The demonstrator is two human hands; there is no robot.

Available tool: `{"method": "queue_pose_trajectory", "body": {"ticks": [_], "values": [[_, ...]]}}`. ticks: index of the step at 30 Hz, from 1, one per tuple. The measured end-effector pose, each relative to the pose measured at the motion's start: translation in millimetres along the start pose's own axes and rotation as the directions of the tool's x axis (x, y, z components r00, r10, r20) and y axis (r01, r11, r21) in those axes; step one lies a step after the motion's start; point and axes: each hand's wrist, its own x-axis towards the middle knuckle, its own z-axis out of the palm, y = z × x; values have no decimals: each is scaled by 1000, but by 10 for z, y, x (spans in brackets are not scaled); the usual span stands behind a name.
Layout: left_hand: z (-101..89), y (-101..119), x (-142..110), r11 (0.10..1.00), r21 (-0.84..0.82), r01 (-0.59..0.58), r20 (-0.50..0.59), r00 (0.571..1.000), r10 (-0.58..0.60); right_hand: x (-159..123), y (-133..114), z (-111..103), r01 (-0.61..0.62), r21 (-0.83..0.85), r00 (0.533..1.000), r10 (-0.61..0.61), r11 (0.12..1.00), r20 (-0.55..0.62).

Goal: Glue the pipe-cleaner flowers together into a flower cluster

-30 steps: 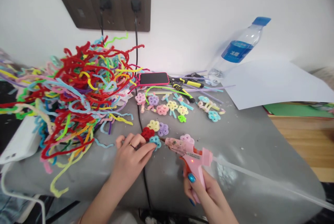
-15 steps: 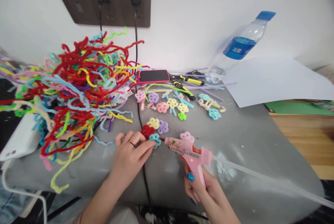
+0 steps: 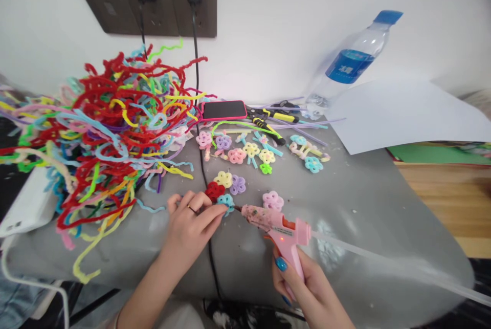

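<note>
My left hand [image 3: 194, 219] pinches the edge of a blue pipe-cleaner flower [image 3: 225, 202] lying on the grey surface. Red [image 3: 215, 192], cream [image 3: 223, 179] and purple [image 3: 238, 184] pipe-cleaner flowers are clustered against it. In my right hand [image 3: 299, 278] is a pink hot glue gun [image 3: 282, 229], fingers wrapped round its handle. Its nozzle tip points left and sits right at the blue flower's right side; whether it touches is too small to tell. A long clear glue stick [image 3: 368, 253] sticks out of the gun's back. Just behind the gun lies a pink flower [image 3: 273, 200].
A big tangle of coloured pipe cleaners [image 3: 115, 114] fills the left. Behind are a phone [image 3: 224, 110], yellow-black pliers [image 3: 268, 129] and more flowers [image 3: 251, 150]. A bottle [image 3: 351, 65] leans on the wall near white paper [image 3: 414, 116]. A black cable [image 3: 205, 165] crosses the surface.
The glue gun's nozzle has shifted very slightly down relative to the blue flower, uncovering more of the pink flower behind. My left hand keeps its pinch. The whole view has moved a little.
</note>
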Motion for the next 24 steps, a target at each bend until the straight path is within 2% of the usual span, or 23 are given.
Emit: {"method": "queue_pose_trajectory", "body": {"ticks": [6, 11, 15, 17, 20, 24], "values": [[4, -6, -4, 1000, -10, 4, -7, 1000, -4, -28, 46, -33, -2, -3, 1000, 2, 1000, -29], [4, -7, -5, 1000, -12, 6, -6, 1000, -6, -89, 76, -44, 48, 65, 979, -34, 997, -202], [3, -10, -6, 1000, -20, 8, -1, 1000, -8, -62, 11, -153, 139, 149, 956, -93, 979, -279], [3, -14, -9, 1000, -21, 6, -5, 1000, -6, -10, -31, -287, 154, 221, 930, -66, 963, -362], [4, -19, -14, 1000, -17, -2, -18, 1000, 2, 76, -93, -615, 158, 296, 875, 5, 942, -483], [3, -22, -14, 1000, -17, -7, -28, 1000, 7, 88, -197, -1147, 51, 289, 769, 147, 956, -622]]}}
